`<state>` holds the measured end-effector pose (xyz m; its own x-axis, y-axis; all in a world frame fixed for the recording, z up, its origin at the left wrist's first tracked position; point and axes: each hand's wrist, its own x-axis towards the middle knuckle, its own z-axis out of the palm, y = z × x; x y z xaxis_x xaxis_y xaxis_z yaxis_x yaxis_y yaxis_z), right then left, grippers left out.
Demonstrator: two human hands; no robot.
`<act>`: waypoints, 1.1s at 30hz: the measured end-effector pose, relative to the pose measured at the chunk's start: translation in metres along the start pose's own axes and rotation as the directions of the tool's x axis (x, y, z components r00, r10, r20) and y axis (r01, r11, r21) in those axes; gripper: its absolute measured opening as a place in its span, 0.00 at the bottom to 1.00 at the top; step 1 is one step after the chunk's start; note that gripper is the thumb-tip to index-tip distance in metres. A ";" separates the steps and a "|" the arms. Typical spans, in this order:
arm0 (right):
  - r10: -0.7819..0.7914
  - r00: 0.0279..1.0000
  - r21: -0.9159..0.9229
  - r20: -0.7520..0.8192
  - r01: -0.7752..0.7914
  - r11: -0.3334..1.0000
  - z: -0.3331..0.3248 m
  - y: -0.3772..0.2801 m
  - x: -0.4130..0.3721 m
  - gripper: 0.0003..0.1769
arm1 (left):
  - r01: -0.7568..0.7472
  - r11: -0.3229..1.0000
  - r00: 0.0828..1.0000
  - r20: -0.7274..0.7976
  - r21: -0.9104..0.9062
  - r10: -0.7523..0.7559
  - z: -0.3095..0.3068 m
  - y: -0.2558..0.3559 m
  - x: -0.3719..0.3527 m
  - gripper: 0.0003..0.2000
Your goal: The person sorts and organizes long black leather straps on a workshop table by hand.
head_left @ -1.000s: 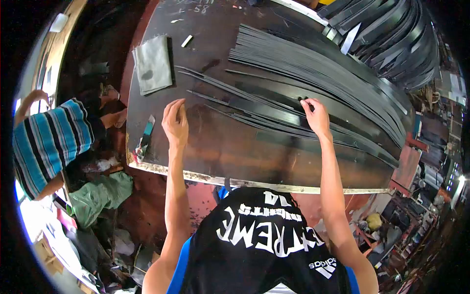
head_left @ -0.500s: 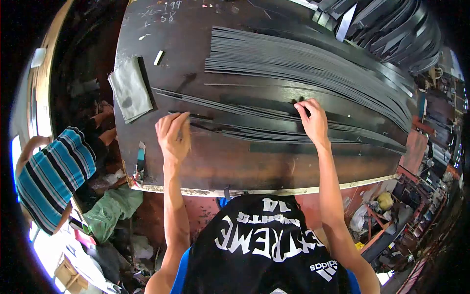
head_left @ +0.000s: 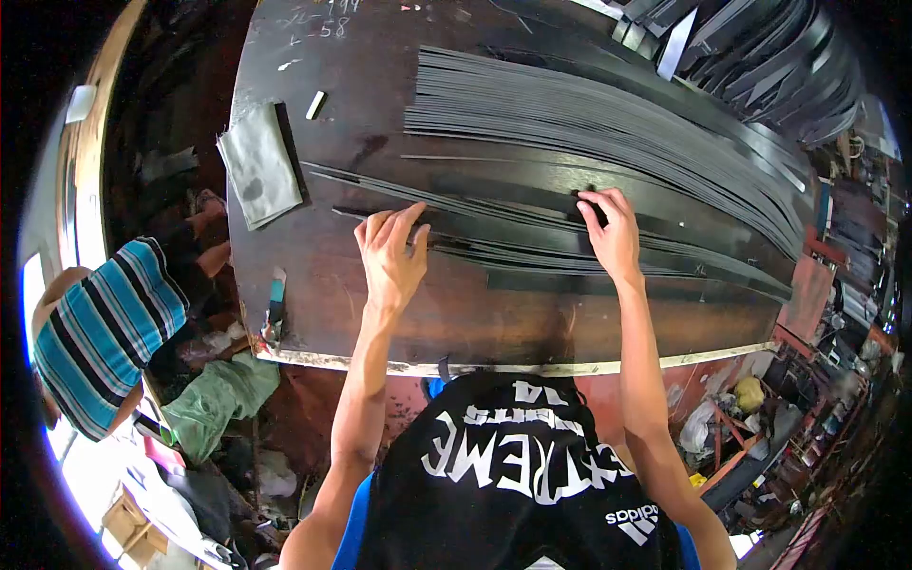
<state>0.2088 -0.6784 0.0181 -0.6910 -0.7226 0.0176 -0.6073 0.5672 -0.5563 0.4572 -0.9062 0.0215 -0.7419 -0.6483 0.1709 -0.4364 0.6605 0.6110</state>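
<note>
Long dark rubber-like strips [head_left: 532, 256] lie side by side across the dark table, with a narrower group of strips [head_left: 375, 183] just above them. My left hand [head_left: 391, 256] is over the left part of these strips, fingers curved and thumb apart; nothing shows in its grasp. Farther right, my right hand [head_left: 613, 233] has its fingers curled in a pinch over the strips. A small dark spot shows at those fingertips, too small to make out. Beyond both hands, a broad bundle of grey strips [head_left: 570, 114] fans across the table.
A folded grey cloth [head_left: 261, 171] and a white chalk-like piece [head_left: 315, 104] lie at the table's left. A teal-handled tool [head_left: 275, 299] is by the front left corner. Coiled strips [head_left: 779, 66] pile up at the back right. A person in a striped shirt [head_left: 114, 332] is at the left.
My left hand has moved right along the strips, its thumb now apart from its fingers. My right hand stays at nearly the same spot. The view has shifted slightly.
</note>
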 end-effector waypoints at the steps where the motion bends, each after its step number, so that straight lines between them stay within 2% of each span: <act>1: 0.005 1.000 0.000 -0.001 -0.005 1.000 0.000 0.000 0.000 0.09 | 0.002 1.000 1.000 -0.005 0.001 -0.002 0.000 0.000 -0.001 0.17; 4: 0.006 1.000 -0.018 -0.012 -0.006 1.000 0.000 -0.002 -0.001 0.09 | -0.019 1.000 1.000 -0.003 -0.007 0.019 0.003 0.000 -0.002 0.17; 9: -0.022 0.998 -0.044 -0.055 0.020 0.999 0.004 0.003 -0.002 0.09 | 0.031 0.999 1.000 0.006 -0.024 -0.031 -0.003 0.009 -0.001 0.16; 13: -0.050 0.997 0.027 -0.067 0.052 0.998 0.000 0.005 -0.002 0.09 | 0.026 1.000 1.000 -0.005 -0.018 -0.026 0.005 0.000 -0.004 0.15; 15: -0.060 0.994 0.003 -0.086 0.061 0.998 0.000 0.006 -0.001 0.09 | 0.037 0.999 0.999 -0.011 0.015 -0.037 0.005 -0.002 -0.005 0.14; 16: -0.036 0.996 0.066 -0.083 0.041 0.997 0.000 0.006 -0.001 0.09 | 0.094 0.993 0.995 0.022 0.067 -0.095 -0.001 0.005 0.001 0.13; 17: -0.057 0.993 0.021 -0.102 0.059 0.998 0.000 0.008 -0.002 0.09 | 0.117 0.993 0.992 0.036 0.031 -0.118 -0.005 0.013 0.008 0.11; 18: -0.039 0.993 0.021 -0.110 0.041 0.999 -0.001 0.010 -0.005 0.08 | 0.045 0.999 0.999 -0.004 0.026 -0.045 -0.001 0.011 0.008 0.11; 19: -0.092 0.988 0.030 -0.120 0.097 0.995 0.010 0.027 -0.006 0.08 | 0.122 0.989 0.992 0.024 -0.080 -0.121 0.001 0.008 0.007 0.11; 21: -0.029 0.988 0.059 -0.155 0.039 0.998 0.006 0.020 -0.009 0.07 | -0.026 1.000 1.000 0.012 0.008 0.026 0.005 -0.004 0.003 0.14; 23: -0.015 0.989 0.074 -0.150 0.027 0.997 0.012 0.023 -0.010 0.07 | -0.053 0.991 0.999 0.015 0.121 0.052 0.014 -0.028 -0.006 0.14; 25: -0.025 0.980 0.054 -0.200 0.037 0.998 0.016 0.022 -0.011 0.07 | -0.061 0.995 0.998 0.036 0.082 0.058 0.010 -0.025 -0.002 0.13; 29: 0.007 0.991 0.067 -0.131 0.002 0.998 0.015 0.018 -0.013 0.08 | -0.126 0.981 0.992 0.048 0.151 0.120 0.012 -0.038 0.002 0.13; 31: 0.008 0.984 0.090 -0.179 0.008 0.996 0.025 0.023 -0.011 0.10 | -0.062 0.995 0.997 0.047 0.074 0.059 0.013 -0.040 0.006 0.14; 33: -0.005 0.983 0.068 -0.183 0.018 0.998 0.025 0.023 -0.008 0.11 | -0.133 0.982 0.991 0.042 0.135 0.128 0.011 -0.040 0.009 0.14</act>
<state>0.2102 -0.6692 -0.0160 -0.7481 -0.6409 0.1722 -0.5915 0.5263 -0.6108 0.4626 -0.9338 -0.0098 -0.8125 -0.5417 0.2153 -0.3987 0.7859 0.4727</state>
